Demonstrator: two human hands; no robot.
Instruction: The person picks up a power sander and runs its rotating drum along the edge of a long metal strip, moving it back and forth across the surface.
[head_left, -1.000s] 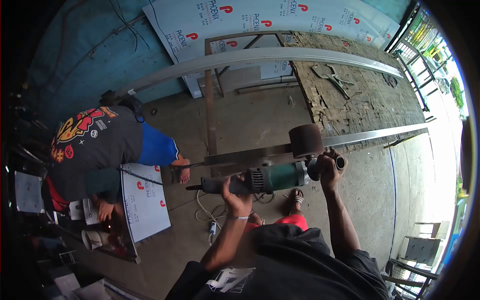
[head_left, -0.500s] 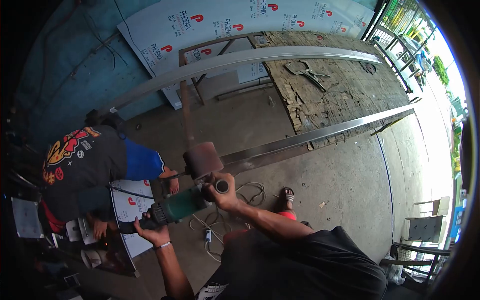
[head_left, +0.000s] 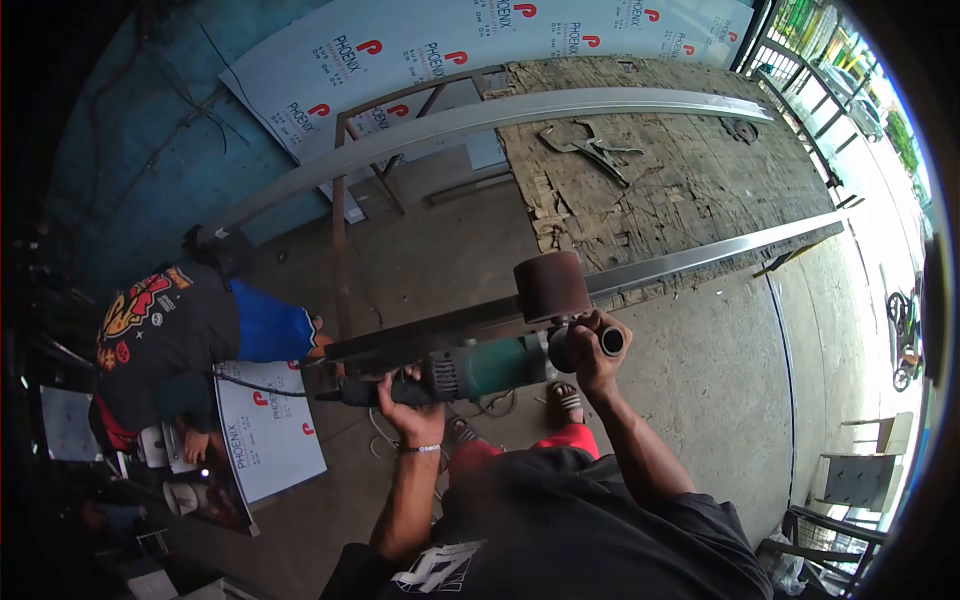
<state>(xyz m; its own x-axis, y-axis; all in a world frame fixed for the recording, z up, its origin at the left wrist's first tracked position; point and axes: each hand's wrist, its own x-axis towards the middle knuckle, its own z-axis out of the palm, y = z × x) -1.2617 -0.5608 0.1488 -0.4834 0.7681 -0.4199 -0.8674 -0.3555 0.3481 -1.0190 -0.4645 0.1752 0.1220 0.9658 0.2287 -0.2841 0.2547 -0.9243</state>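
Observation:
A green-bodied drum polisher (head_left: 497, 366) is held across in front of me. My left hand (head_left: 411, 418) is closed around its black rear handle, with a beaded bracelet on the wrist. Around the front handle, whose round end faces up, the fingers of my right hand (head_left: 602, 362) are wrapped. The brown abrasive drum (head_left: 553, 287) sits at the tool's front and overlaps the near metal tube (head_left: 700, 258) in this view. That shiny tube runs from the worn wooden tabletop (head_left: 670, 190) out past its left edge.
A second long metal tube (head_left: 420, 128) lies along the far side. Locking pliers (head_left: 592, 150) rest on the wood. At left a person (head_left: 165, 335) in a dark shirt bends over. Printed sheet metal (head_left: 350, 60) leans at the back; cords (head_left: 380, 440) lie on the floor.
Both hands have carried the polisher to the right along the near tube, and the tool now lies closer to level. My view has shifted slightly.

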